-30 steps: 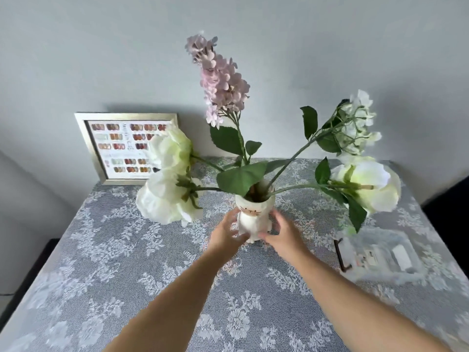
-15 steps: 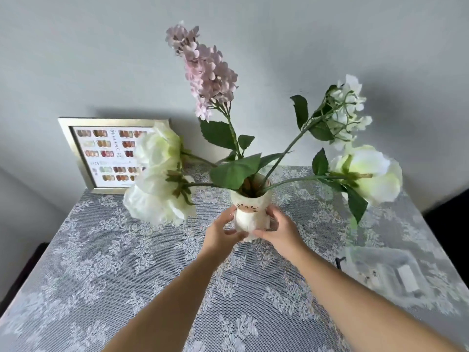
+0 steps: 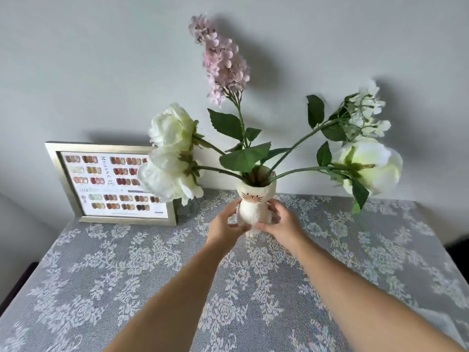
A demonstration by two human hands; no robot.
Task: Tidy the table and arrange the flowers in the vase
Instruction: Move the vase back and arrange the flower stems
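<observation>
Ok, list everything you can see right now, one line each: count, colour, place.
cat-face vase: one, cream, held between both hands at the back middle of the table.
white roses: three, two leaning left, one right.
pink lilac spray: one, tallest stem, centre.
white hydrangea sprig: one, upper right.
framed nail colour chart: one, silver frame, leaning on the wall, back left.
lace tablecloth: one, grey-white, covering the table.
left hand: grip on the vase's left side.
right hand: grip on its right side.
</observation>
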